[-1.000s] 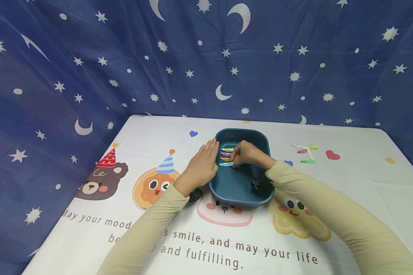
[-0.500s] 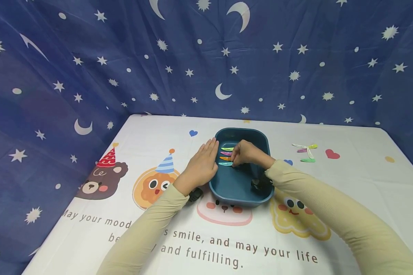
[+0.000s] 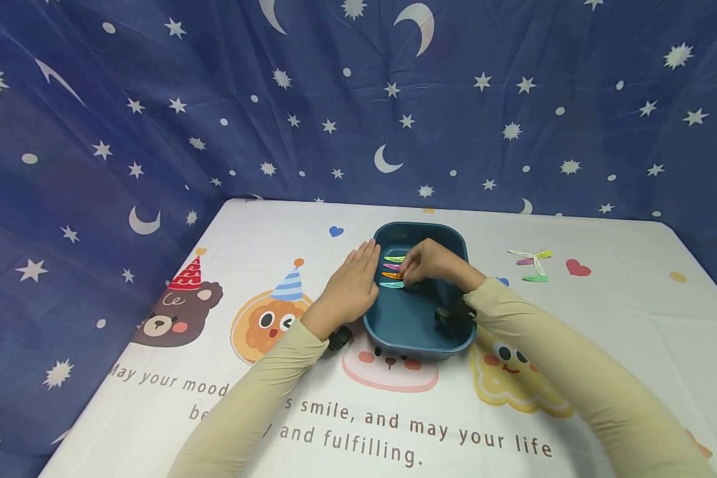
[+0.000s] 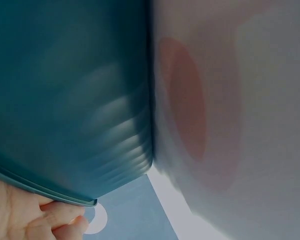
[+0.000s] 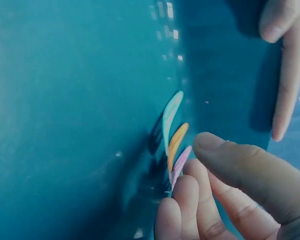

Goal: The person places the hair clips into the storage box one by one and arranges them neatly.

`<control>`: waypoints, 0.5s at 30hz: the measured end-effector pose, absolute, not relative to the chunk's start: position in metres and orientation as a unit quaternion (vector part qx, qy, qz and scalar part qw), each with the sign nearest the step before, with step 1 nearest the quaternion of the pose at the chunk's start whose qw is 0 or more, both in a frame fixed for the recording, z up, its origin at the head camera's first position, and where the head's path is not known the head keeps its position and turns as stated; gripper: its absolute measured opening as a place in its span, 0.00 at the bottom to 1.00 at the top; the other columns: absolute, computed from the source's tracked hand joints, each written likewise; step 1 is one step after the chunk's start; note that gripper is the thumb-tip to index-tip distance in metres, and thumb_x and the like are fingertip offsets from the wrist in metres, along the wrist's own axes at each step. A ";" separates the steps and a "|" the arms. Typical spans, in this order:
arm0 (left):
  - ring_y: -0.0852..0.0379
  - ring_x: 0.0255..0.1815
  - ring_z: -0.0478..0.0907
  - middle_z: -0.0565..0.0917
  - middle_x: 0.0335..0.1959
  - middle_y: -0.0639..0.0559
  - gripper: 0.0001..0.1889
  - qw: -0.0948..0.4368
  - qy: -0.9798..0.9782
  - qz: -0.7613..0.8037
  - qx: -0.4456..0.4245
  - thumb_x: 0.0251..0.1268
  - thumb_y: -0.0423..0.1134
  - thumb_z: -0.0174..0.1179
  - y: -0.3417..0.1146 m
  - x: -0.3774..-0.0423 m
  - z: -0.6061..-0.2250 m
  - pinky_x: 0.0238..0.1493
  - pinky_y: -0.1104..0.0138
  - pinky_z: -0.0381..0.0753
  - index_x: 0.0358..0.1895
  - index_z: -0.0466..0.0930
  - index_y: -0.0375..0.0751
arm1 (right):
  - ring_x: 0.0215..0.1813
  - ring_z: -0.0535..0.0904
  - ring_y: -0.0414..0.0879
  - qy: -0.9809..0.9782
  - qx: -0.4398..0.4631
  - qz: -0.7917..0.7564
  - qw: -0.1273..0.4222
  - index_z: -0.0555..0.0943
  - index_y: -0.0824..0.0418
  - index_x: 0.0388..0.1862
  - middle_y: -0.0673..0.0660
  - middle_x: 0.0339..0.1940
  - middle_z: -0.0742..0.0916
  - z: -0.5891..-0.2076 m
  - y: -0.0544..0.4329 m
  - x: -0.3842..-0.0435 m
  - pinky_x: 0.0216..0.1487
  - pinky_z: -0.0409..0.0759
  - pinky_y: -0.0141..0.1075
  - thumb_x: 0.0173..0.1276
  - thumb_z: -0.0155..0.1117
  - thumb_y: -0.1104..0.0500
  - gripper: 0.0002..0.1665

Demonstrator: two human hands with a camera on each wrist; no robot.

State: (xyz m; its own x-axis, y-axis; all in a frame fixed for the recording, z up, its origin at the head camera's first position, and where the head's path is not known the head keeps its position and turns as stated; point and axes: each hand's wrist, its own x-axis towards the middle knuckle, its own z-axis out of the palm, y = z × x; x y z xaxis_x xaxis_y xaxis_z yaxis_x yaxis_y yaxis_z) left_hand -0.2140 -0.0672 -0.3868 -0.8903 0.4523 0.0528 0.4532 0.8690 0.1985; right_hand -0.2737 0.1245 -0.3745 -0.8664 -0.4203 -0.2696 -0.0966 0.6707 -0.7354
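Observation:
A dark teal plastic bin [image 3: 403, 332] holds a row of hair snap clips along its left side: a lime clip [image 3: 394, 259], a pink clip [image 5: 181, 161], an orange clip [image 5: 178, 140] and a teal clip [image 5: 172, 112]. My right hand [image 3: 427, 262] is down inside the bin, right beside the right ends of these clips. Its thumb and fingers are loosely curved, with a gap between thumb and index and nothing visible held. My left hand [image 3: 351, 282] rests with straight fingers along the bin's left rim, the thumb reaching over the edge in the right wrist view.
To the right of the bin, several more hair clips [image 3: 536, 265] lie loosely piled on the white printed tablecloth [image 3: 621, 299]. A blue curtain [image 3: 311, 99] with stars and moons hangs behind the table. Black wrist devices [image 3: 451, 318] hang under both wrists.
My right hand has drawn slightly right and up from the teal clip, and its forearm has shifted a little. The left hand and the bin keep their places.

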 end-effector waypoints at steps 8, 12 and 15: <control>0.50 0.78 0.42 0.47 0.77 0.43 0.32 -0.003 -0.967 -0.109 -0.231 0.70 0.38 0.41 -0.067 -0.214 -0.386 0.78 0.59 0.42 0.74 0.44 0.33 | 0.31 0.81 0.38 0.874 -0.140 -0.410 0.219 0.84 0.70 0.40 0.57 0.31 0.89 -0.373 0.129 -0.276 0.44 0.83 0.34 0.53 0.70 0.69 0.14; 0.51 0.78 0.41 0.46 0.77 0.43 0.33 -0.006 -0.967 -0.115 -0.229 0.69 0.38 0.42 -0.068 -0.214 -0.387 0.78 0.60 0.42 0.74 0.43 0.33 | 0.33 0.82 0.37 0.869 -0.147 -0.421 0.215 0.83 0.71 0.41 0.58 0.32 0.89 -0.370 0.131 -0.276 0.45 0.83 0.35 0.53 0.70 0.68 0.14; 0.51 0.78 0.41 0.46 0.77 0.43 0.34 -0.009 -0.966 -0.115 -0.230 0.69 0.40 0.43 -0.069 -0.216 -0.387 0.78 0.60 0.41 0.74 0.43 0.34 | 0.34 0.82 0.38 0.867 -0.147 -0.426 0.213 0.83 0.71 0.42 0.58 0.33 0.89 -0.366 0.134 -0.275 0.47 0.83 0.37 0.54 0.69 0.68 0.15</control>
State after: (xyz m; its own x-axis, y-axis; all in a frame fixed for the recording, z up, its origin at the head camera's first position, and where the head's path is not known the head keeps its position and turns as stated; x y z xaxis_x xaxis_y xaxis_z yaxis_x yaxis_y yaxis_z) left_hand -0.2157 -0.0689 -0.3869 -0.8938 0.4470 0.0357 0.4428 0.8674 0.2268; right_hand -0.2748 0.1340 -0.3662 -0.8662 -0.4357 -0.2448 -0.0729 0.5948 -0.8006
